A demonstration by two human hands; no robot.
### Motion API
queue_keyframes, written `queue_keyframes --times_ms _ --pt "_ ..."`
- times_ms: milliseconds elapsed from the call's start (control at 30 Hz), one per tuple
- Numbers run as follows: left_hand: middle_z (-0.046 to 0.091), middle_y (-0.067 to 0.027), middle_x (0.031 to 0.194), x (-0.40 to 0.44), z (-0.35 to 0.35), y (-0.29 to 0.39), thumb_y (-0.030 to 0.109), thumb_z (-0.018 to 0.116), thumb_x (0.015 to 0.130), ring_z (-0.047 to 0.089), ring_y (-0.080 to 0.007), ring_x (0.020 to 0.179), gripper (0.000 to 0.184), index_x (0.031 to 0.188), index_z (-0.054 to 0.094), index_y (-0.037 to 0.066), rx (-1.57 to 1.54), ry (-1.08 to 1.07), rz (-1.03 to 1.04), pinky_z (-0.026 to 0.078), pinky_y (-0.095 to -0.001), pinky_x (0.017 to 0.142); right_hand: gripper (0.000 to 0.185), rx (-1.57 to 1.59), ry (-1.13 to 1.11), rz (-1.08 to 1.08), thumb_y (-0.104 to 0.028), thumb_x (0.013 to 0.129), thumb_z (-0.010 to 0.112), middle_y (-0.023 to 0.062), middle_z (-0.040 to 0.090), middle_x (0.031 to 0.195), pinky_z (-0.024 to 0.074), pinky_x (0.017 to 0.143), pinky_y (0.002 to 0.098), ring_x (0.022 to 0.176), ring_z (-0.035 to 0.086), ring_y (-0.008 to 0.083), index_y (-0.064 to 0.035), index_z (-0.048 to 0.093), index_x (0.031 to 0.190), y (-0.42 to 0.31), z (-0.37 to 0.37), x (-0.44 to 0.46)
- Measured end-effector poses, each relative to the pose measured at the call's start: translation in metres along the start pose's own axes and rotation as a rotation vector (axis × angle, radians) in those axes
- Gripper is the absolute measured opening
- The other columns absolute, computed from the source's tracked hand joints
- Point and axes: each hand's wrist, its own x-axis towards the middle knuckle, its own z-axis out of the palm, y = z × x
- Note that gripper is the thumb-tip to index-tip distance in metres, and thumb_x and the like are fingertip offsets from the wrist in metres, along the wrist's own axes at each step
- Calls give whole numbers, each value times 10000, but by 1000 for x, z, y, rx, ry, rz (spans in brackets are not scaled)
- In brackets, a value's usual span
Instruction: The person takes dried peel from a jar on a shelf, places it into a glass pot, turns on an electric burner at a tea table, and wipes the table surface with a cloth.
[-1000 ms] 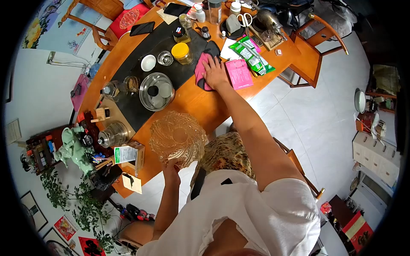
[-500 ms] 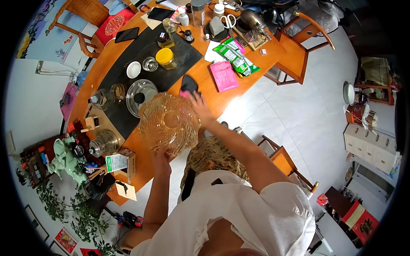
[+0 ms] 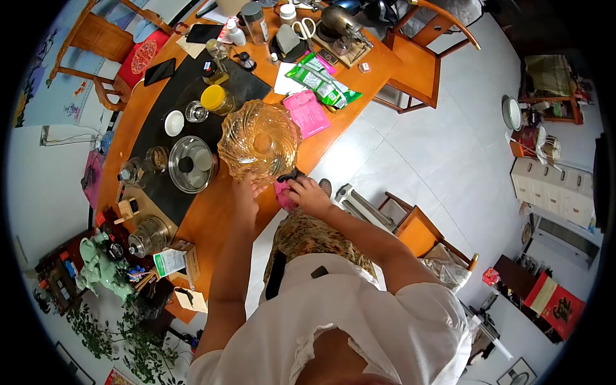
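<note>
An amber glass bowl (image 3: pixel 262 131) with a wavy rim and swirled ribs is at the front edge of the table. My left hand (image 3: pixel 247 192) is closed on its near rim, fingers partly hidden by the glass. Whether the bowl rests on the wood or hangs just above it, I cannot tell. Just right of that, my right hand (image 3: pixel 312 197) grips a crumpled pink and black cloth (image 3: pixel 284 192) close to the bowl's lower right rim.
On the wooden table (image 3: pixel 212 215) lie a glass-lidded pot (image 3: pixel 192 163), a yellow-lidded jar (image 3: pixel 217 99), a white dish (image 3: pixel 174 123), a pink packet (image 3: pixel 307 114) and a green packet (image 3: pixel 326 82). Chairs (image 3: pixel 417 58) stand to the right.
My right hand has picked the pink and black cloth up from the table and brought it nearer to me. The bowl has moved away from my body, and my left hand now shows at its near rim.
</note>
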Motion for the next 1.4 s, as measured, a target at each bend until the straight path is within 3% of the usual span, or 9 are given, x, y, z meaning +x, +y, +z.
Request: queue_keyframes --times_ms 233,467,533,733,833,967,1133,1233,1400 --pt "659 -64 1158 12 -2 3 174 632 875 669 -227 1001 426 1280 546 71 28 -14 -13 551 -391 831 432 154 33 208 -173 816 688 138 505 1349 414 997 455 1198 482 344 -110 586 1231 16 -6 -30" --pt "650 -97 1131 41 -16 -11 181 641 889 671 -246 975 476 1321 475 73 13 28 -32 579 -394 765 390 451 364 527 -88 869 661 204 529 1278 386 1069 458 1212 484 405 -20 547 1236 58 -40 -67" --pt "650 -91 1134 39 -12 -9 209 644 909 672 -238 974 469 1327 474 82 32 25 -46 577 -388 766 354 506 511 680 -98 890 633 233 553 1215 411 1012 456 1136 511 414 5 547 1218 87 -56 -63" --pt "675 -73 1105 39 -7 -18 277 666 925 692 -212 917 448 1302 512 92 -33 11 -24 581 -345 729 354 104 739 726 -214 934 635 226 554 1203 416 989 472 1109 523 406 9 568 1201 206 -95 -34" --pt "687 -75 1074 29 1 -10 268 660 929 696 -198 909 400 1267 539 92 -22 23 -11 586 -326 712 405 34 752 763 -210 911 667 227 555 1261 418 996 476 1137 520 419 -19 581 1257 252 -113 -8" --pt "669 -64 1082 39 -4 -13 267 625 954 680 -218 938 374 1263 538 73 -31 39 -16 593 -359 774 417 -80 664 716 -244 868 700 152 570 1266 447 974 472 1130 531 386 -85 620 1245 296 -108 22" --pt "672 -76 1073 41 2 -22 408 598 986 689 -222 903 440 1258 533 69 -135 94 10 606 -367 797 364 -123 590 772 -224 832 707 102 560 1294 472 915 479 1147 518 358 -124 675 1181 275 -91 39" --pt "648 -84 1157 24 7 -24 456 565 997 653 -216 980 455 1266 539 90 -117 -59 -23 567 -349 840 362 -131 543 743 -209 840 689 97 549 1298 464 923 477 1156 508 354 -133 669 1194 256 -84 36" --pt "681 -102 1092 -18 28 -47 536 539 985 687 -227 883 518 1275 529 107 -147 -5 -59 585 -340 780 376 -98 466 743 -199 859 664 86 544 1304 446 949 461 1185 498 343 -138 660 1229 238 -92 35"
